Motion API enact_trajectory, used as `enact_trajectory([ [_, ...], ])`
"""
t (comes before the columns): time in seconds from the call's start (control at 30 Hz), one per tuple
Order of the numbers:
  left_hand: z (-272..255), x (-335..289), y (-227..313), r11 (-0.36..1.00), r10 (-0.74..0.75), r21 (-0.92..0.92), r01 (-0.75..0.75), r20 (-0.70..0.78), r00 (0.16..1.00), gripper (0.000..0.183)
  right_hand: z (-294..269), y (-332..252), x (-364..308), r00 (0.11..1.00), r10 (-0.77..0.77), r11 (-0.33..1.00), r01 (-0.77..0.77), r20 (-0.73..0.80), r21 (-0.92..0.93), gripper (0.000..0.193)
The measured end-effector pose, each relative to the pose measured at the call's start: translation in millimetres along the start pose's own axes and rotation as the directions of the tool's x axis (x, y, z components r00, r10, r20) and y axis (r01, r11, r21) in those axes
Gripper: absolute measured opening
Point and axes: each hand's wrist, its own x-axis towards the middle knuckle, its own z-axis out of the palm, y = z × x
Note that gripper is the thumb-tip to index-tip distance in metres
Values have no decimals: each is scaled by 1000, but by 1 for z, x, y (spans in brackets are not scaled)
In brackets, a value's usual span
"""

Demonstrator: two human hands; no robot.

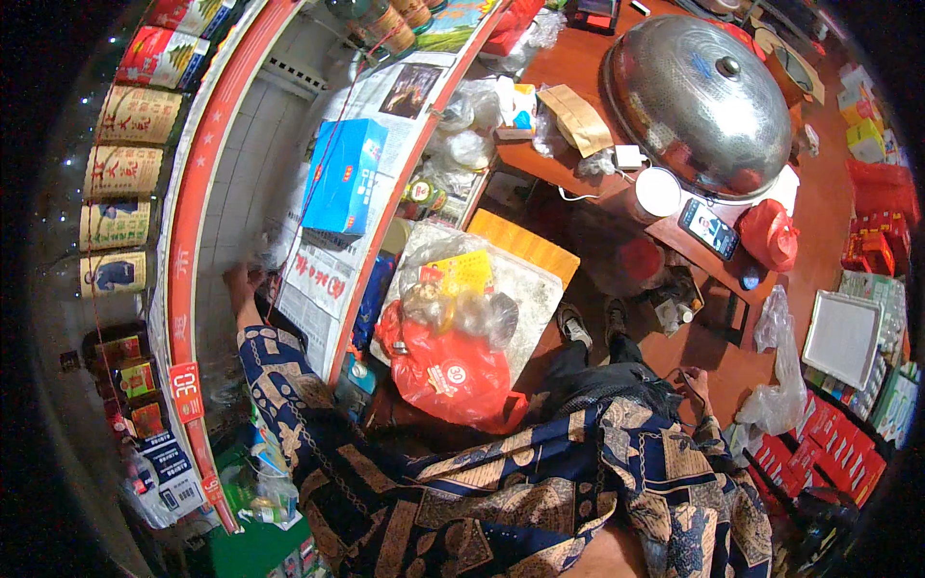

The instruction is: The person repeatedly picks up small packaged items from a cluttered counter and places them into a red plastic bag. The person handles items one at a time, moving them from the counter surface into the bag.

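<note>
Left hand (241, 281), left of centre: reaches onto the newspaper-lined shelf (332, 279), fingers on crinkled clear plastic wrapping (268, 252); whether it grips, I cannot tell. Right hand (696, 383), lower right: hangs near a clear plastic bag (779, 385), grip unclear. Blue cardboard box (344, 175) sits above on the shelf. Risk: tugging the wrapping may drag newspaper and box off.

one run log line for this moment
left hand: reaching to shelf, on clear plastic | right hand: by clear bag | blue box: on newspaper
</note>
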Motion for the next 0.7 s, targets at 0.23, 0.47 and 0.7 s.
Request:
enact_trajectory([
  [0.23,41,-97,26,846,300,467,-256,-20,954,40,-7,-2,-17,1000,12,1000,-13,-29,-26,13],
  [0.47,59,-111,51,926,168,377,-26,-349,922,43,-23,42,-5,992,114,993,-114,-49,-10,14],
  [0.7,121,-250,199,705,536,-109,-701,-565,627,21,-28,34,5,984,178,983,-178,-10,54,12],
])
